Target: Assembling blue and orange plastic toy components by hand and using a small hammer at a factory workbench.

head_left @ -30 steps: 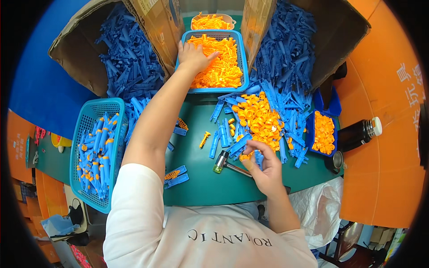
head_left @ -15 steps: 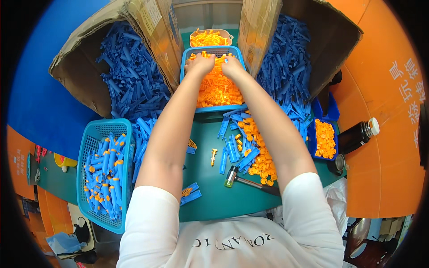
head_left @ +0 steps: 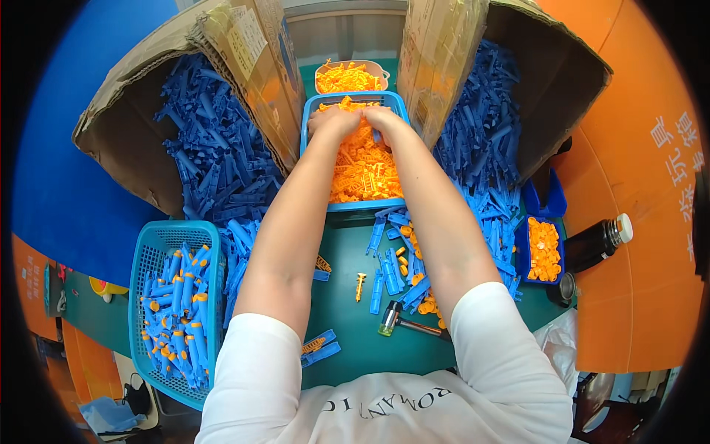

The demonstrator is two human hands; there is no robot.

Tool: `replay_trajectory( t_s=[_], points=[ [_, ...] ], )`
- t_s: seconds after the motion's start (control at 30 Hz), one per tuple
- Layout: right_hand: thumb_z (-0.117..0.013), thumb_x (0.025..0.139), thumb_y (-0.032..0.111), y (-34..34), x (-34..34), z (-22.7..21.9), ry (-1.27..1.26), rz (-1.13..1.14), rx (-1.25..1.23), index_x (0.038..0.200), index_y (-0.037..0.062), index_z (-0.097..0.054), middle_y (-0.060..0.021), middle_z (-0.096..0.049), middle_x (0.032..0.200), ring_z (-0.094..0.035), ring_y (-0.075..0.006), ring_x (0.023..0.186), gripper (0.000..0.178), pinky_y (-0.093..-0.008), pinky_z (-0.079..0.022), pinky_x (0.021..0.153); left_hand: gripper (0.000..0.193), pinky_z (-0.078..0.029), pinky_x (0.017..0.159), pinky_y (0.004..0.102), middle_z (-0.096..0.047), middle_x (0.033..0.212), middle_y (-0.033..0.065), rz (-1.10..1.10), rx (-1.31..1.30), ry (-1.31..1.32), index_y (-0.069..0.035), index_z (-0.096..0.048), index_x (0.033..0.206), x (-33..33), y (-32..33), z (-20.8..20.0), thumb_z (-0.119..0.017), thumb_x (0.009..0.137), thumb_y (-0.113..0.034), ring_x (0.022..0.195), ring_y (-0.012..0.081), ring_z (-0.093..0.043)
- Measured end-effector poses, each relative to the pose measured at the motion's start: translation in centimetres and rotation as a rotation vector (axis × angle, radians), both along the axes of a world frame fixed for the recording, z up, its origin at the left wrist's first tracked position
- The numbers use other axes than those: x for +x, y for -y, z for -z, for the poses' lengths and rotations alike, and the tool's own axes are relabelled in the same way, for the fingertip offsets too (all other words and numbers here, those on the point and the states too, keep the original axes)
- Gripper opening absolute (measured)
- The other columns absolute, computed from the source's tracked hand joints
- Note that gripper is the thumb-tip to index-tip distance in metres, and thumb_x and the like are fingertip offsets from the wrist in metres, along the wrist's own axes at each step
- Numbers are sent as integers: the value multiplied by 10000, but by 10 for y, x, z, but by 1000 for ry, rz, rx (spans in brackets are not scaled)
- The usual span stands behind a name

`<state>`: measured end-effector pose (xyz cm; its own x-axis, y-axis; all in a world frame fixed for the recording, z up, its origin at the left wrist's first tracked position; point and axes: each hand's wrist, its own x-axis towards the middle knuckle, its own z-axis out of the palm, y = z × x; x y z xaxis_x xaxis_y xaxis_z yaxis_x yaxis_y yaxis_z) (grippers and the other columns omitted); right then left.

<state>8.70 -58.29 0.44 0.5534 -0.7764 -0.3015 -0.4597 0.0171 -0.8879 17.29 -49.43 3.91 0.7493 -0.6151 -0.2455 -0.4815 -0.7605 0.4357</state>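
Note:
Both my hands reach into the far part of a blue basket (head_left: 305,140) heaped with small orange ridged plastic parts (head_left: 366,174). My left hand (head_left: 336,122) lies knuckles up over the heap. Close beside it, nearly touching, is my right hand (head_left: 383,120). The fingers of both are bent down and hidden behind the hands and among the parts, so what they grip does not show. A small bit of blue shows beneath my right hand. On the green table below lie a single orange ridged part (head_left: 360,287) and blue half shells (head_left: 384,281).
Tipped cardboard boxes of blue shells (head_left: 222,140) flank the basket. At left stands a basket (head_left: 214,244) of blue tubes with orange caps. A hammer (head_left: 414,325), orange caps (head_left: 427,305), a blue bin (head_left: 523,248) and a black flask (head_left: 592,244) are at right.
My hands have come closer together within the orange parts, the right one moving left toward the left one. The whole view has shifted, with the table appearing lower.

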Motion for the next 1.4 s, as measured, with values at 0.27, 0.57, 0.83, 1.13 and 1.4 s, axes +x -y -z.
replay_trajectory(
  t_s=[0.27,0.57,0.83,1.13,1.4],
  points=[
    [-593,988,354,12,-35,-1,137,148,126,1067,118,-662,-46,-600,779,-501,-195,557,258,-379,-453,585,915,-305,1174,574,-355,1592,242,36,-228,-57,-133,-479,1515,-26,2,1,-655,820,-701,1489,404,-308],
    [-501,1058,362,6,-21,1,167,98,211,1155,120,-665,-54,-735,1041,-689,-151,851,308,-375,-527,672,844,-435,1074,437,-564,1453,203,45,-441,-475,-56,-568,1433,-2,1,13,-702,840,-642,1359,339,-526],
    [-478,1068,358,-58,-31,-52,317,54,321,1283,61,-618,-96,-708,1174,-696,-209,970,392,-400,-569,816,699,-478,1001,369,-663,1307,179,-7,-744,-485,-21,-657,1302,-16,-43,0,-724,865,-562,1192,272,-638],
    [-459,1082,356,-87,-50,-70,445,8,168,1324,77,-605,-106,-667,1277,-663,-211,1091,397,-393,-540,923,653,-459,961,330,-639,1285,112,93,-894,-515,-2,-617,1310,-36,-76,-17,-712,911,-509,1158,176,-596],
    [-470,1084,349,-135,-78,-90,459,9,161,1280,99,-626,-55,-696,1167,-676,-157,1008,353,-334,-553,825,558,-474,871,291,-684,1135,58,93,-1004,-538,-14,-669,1216,-64,-122,-29,-720,920,-485,1025,120,-615]
  ],
)
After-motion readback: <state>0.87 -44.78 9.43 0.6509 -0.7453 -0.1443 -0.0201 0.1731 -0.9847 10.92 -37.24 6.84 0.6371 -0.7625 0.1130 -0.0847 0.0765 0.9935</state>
